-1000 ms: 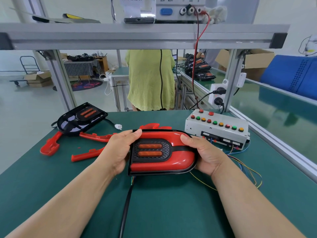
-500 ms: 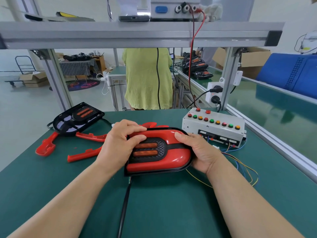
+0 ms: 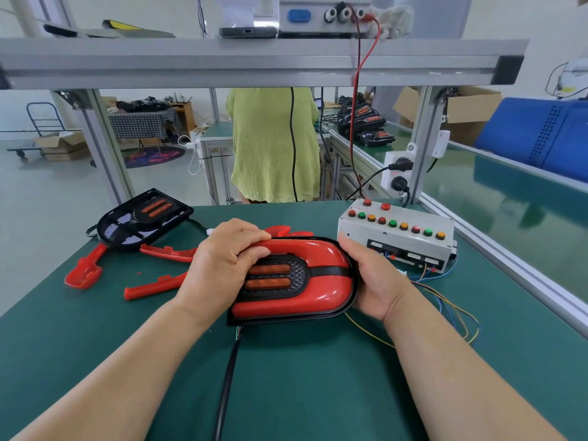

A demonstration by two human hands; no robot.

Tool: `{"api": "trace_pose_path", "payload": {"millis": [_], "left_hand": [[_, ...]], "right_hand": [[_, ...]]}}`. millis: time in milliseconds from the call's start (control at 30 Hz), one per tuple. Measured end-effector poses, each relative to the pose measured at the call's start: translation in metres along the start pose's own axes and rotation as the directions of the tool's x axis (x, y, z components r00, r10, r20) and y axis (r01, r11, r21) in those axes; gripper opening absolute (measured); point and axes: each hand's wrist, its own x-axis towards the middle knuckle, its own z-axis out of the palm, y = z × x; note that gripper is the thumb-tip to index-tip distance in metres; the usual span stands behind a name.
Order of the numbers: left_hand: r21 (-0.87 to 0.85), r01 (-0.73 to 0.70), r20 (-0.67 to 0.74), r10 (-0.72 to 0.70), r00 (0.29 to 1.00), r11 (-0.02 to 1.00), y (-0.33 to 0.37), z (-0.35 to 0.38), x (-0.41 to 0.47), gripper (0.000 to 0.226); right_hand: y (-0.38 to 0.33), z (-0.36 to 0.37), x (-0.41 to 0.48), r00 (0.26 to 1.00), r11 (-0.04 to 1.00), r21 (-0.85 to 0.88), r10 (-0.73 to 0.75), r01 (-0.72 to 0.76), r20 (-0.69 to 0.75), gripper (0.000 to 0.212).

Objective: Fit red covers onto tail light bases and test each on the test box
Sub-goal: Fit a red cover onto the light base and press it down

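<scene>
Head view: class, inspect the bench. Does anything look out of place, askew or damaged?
The uncovered black tail light base appears to overhang the green table's far left corner, so it might slip. Loose red covers lie scattered beside it. No damage shows.

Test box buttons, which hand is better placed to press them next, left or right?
Right, probably. The right hand holds the tail light at the end beside the test box, close to its near corner. The left hand grips the light's far end and would have to cross over it.
</scene>
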Motion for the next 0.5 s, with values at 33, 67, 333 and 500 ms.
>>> {"api": "trace_pose_path", "payload": {"millis": [33, 67, 333, 500], "left_hand": [[0.001, -0.003, 0.001, 0.003, 1.0, 1.0, 0.0001, 0.0002, 0.0003, 0.018], [-0.002, -0.001, 0.003, 0.001, 1.0, 1.0, 0.0, 0.0001, 0.0002, 0.018], [-0.031, 0.036, 0.0, -0.036, 0.999, 0.999, -0.003, 0.0029, -0.0019, 0.019], [-0.188, 0.325, 0.035, -0.324, 0.945, 0.927, -0.0047, 0.0061, 0.0022, 0.037]], "right_hand": [[-0.0002, 0.0, -0.0005, 1.0, 1.0, -0.001, -0.001, 0.001, 0.014, 0.039], [-0.0003, 0.0, -0.0011, 1.0, 1.0, -0.002, -0.002, 0.002, 0.028, 0.04], [0.0002, 0.0063, -0.0043, 0.999, 0.994, -0.1, -0.053, 0.053, 0.002, 0.063], [-0.0005, 0.0074, -0.0045, 0.998, 0.992, -0.109, -0.065, 0.062, -0.024, 0.071]]}}
